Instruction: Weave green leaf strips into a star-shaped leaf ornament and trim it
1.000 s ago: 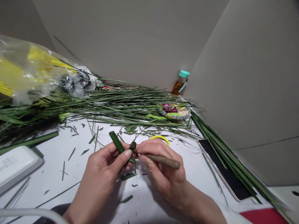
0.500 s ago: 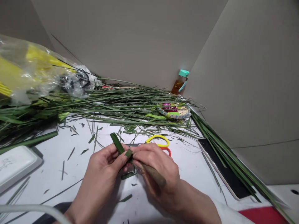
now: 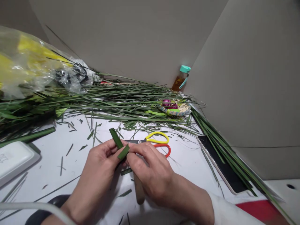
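My left hand (image 3: 99,167) is closed, pinching a folded green leaf strip (image 3: 115,138) between thumb and fingers. One end of the strip sticks up and another lies across the thumb. Against it, the fingers of my right hand (image 3: 156,173) press at the fold. A tool with a brown wooden handle (image 3: 139,191) is tucked in my right hand, its handle pointing down toward me and its working end hidden by the fingers. Just beyond the hands lie scissors (image 3: 156,137) with one yellow and one red handle loop, partly covered by my right hand.
Long green leaves (image 3: 117,97) are heaped across the back, with a small woven basket (image 3: 185,110) among them. A lidded bottle (image 3: 181,79) stands behind. A phone (image 3: 225,168) lies right under more leaves. At left are a white box-shaped device (image 3: 17,161), a plastic bag (image 3: 35,65) and a cable (image 3: 35,205).
The wooden handle has swung from pointing lower right to pointing almost straight down. My right fingers have shifted onto the strip's fold, and its short end now lies more exposed. The view has shifted slightly.
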`<action>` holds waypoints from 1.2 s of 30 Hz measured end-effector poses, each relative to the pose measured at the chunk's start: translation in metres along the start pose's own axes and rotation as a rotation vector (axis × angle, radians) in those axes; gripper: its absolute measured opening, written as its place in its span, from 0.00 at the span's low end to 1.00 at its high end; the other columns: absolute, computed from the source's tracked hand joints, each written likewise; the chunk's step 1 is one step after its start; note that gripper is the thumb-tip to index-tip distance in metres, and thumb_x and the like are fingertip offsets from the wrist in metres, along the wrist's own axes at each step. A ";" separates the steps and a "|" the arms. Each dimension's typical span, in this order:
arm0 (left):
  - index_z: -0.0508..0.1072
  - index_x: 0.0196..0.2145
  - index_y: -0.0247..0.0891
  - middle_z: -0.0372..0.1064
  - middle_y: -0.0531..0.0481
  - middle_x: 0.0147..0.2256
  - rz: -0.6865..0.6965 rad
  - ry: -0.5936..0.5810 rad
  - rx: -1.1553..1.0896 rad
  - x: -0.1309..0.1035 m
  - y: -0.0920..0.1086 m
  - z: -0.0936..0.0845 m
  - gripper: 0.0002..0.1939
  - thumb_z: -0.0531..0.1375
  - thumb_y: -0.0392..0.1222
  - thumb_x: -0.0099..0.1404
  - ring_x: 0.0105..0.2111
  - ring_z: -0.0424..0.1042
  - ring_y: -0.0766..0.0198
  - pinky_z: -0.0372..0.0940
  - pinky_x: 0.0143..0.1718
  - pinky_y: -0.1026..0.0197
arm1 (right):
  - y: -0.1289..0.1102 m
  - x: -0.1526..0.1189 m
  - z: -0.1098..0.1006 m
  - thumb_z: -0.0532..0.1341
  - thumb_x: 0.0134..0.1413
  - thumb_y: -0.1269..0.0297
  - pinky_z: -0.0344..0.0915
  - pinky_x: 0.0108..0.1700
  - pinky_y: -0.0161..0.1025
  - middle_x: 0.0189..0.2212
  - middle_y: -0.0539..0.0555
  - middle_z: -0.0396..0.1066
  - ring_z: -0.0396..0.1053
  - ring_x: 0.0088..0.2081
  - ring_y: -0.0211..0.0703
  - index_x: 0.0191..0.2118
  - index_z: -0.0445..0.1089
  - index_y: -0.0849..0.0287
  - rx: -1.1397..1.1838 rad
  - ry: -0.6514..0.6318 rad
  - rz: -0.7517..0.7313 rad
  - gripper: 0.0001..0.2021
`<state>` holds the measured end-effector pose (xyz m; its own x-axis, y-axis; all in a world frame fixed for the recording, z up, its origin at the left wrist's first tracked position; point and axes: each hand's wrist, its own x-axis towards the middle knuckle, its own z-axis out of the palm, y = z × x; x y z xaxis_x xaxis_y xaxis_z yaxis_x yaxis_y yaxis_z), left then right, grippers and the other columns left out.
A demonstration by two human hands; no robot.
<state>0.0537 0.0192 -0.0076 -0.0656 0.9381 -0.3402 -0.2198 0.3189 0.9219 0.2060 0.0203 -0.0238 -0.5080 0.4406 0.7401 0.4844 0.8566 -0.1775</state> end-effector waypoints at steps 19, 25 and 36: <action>0.80 0.27 0.41 0.79 0.54 0.25 -0.002 -0.046 -0.012 0.004 -0.006 -0.001 0.04 0.70 0.35 0.51 0.27 0.77 0.60 0.68 0.31 0.62 | 0.003 0.003 0.004 0.45 0.67 0.78 0.76 0.40 0.45 0.35 0.68 0.79 0.75 0.37 0.53 0.40 0.76 0.72 -0.197 -0.024 -0.189 0.20; 0.79 0.25 0.39 0.77 0.55 0.21 0.002 -0.028 -0.015 0.005 -0.003 -0.001 0.04 0.71 0.36 0.50 0.20 0.73 0.63 0.68 0.29 0.61 | 0.003 0.002 0.008 0.46 0.67 0.78 0.75 0.40 0.43 0.31 0.64 0.76 0.74 0.34 0.50 0.38 0.75 0.68 -0.241 0.022 -0.206 0.19; 0.80 0.26 0.40 0.77 0.55 0.22 0.013 -0.040 -0.025 0.004 -0.004 0.000 0.04 0.70 0.36 0.51 0.20 0.73 0.63 0.68 0.30 0.61 | 0.004 0.003 0.004 0.46 0.67 0.77 0.75 0.44 0.44 0.35 0.68 0.76 0.74 0.38 0.52 0.41 0.74 0.71 -0.180 -0.022 -0.191 0.18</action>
<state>0.0544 0.0215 -0.0125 -0.0295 0.9470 -0.3199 -0.2437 0.3036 0.9211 0.2033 0.0258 -0.0244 -0.6165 0.2833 0.7346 0.4967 0.8639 0.0837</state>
